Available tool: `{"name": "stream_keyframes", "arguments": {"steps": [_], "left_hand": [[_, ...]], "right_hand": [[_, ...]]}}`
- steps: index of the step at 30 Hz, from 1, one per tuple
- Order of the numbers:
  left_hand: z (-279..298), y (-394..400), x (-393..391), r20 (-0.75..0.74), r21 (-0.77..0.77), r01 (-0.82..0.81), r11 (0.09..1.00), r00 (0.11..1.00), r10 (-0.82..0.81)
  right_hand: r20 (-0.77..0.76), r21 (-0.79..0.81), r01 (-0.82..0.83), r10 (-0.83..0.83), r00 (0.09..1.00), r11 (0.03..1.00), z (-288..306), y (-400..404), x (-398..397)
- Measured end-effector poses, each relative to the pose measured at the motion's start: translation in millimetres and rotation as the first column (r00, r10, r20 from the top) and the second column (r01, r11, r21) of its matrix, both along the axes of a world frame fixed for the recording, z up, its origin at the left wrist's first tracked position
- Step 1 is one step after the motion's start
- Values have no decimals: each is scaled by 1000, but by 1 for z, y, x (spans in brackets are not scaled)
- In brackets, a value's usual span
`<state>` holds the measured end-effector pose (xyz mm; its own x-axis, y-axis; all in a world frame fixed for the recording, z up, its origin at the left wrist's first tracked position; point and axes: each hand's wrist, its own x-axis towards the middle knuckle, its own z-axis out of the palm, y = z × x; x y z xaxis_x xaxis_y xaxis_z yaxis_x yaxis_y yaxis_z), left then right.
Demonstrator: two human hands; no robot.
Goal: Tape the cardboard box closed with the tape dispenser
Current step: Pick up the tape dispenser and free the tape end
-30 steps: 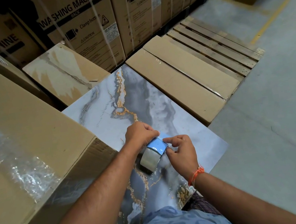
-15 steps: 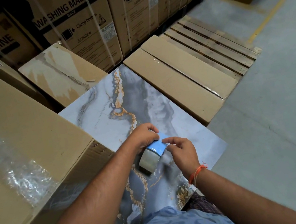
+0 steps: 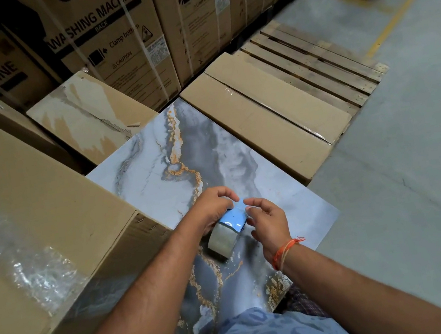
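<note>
A blue tape dispenser (image 3: 232,218) with a roll of clear tape (image 3: 221,240) is held above a marble-patterned slab (image 3: 157,173). My left hand (image 3: 211,208) grips the dispenser from its left side. Just to the dispenser's right, my right hand (image 3: 267,222) has its fingers curled and slightly apart, fingertips close to the blue top; I cannot see whether they pinch the tape end. A large cardboard box (image 3: 34,211) with crinkled clear tape on its top stands at the left, beside my left forearm.
A long flat carton (image 3: 269,119) lies right of the slab, on a wooden pallet (image 3: 321,63). A torn-faced carton (image 3: 85,115) sits behind the slab. Tall washing machine boxes (image 3: 109,40) line the back. Grey concrete floor (image 3: 402,182) stretches to the right.
My right hand's fingers have loosened and lifted slightly from the dispenser's blue top. Both hands and the dispenser stay over the slab's near part.
</note>
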<state>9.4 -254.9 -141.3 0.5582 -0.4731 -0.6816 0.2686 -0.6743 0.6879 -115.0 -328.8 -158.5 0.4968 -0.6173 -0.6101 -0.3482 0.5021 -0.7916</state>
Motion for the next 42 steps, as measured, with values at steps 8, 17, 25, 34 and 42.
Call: {"name": "stream_keyframes", "arguments": {"steps": [8, 17, 25, 34, 42], "left_hand": [[-1, 0, 0, 56, 65, 47, 997, 997, -51], [3, 2, -2, 38, 89, 96, 991, 994, -100], [2, 10, -10, 115, 16, -3, 1000, 993, 1], [15, 7, -38, 457, 159, 95, 983, 875, -158], [12, 10, -75, 657, 313, 160, 936, 676, -335]], "right_hand": [[-19, 55, 24, -23, 1000, 998, -7, -2, -7], [6, 121, 51, -52, 999, 991, -4, 0, -4], [18, 148, 32, -35, 999, 988, 7, -4, -11], [56, 78, -28, 23, 998, 997, 13, -23, -35], [84, 76, -145, 138, 987, 987, 10, -62, -57]]}}
